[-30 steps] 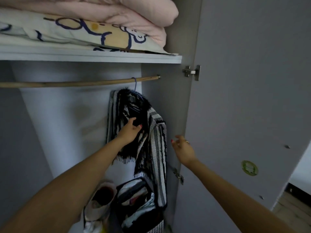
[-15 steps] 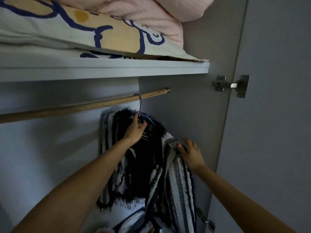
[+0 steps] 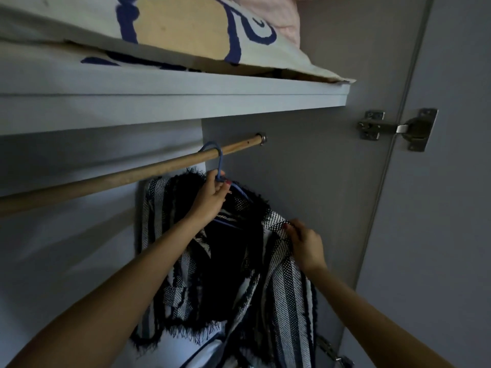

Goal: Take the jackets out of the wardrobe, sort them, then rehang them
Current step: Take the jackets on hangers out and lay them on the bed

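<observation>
Right now, the lines below are running from the hands outward.
Left hand: the left hand (image 3: 211,197) is reaching up and pinching the neck of the blue hanger (image 3: 218,166) just under its hook, fingers curled round it.
Right hand: the right hand (image 3: 305,244) is gripping the near shoulder of the black-and-white jacket (image 3: 276,288), fingers closed on the fabric.
Hanger to rail: the hook is sitting over the wooden rail (image 3: 127,176), directly above the left hand, close to the rail's right end where it is meeting the wardrobe's side panel (image 3: 318,181).
Jacket: it is hanging from that hanger, draping downward below both hands, fringed hem at the bottom of the view.
Rail axis: the rail is running from lower left to upper right across the view, under the shelf (image 3: 172,102) carrying folded bedding (image 3: 186,30).
Nearer hand: the left hand is the one at the hook; the right is lying lower and to the right, steadying the cloth.
Judgement: the hook probably needs lifting up and off the rail toward the person, since the shelf is leaving only a modest gap above.
Door: the open wardrobe door (image 3: 451,208) is standing to the right on its hinge (image 3: 398,128).
</observation>
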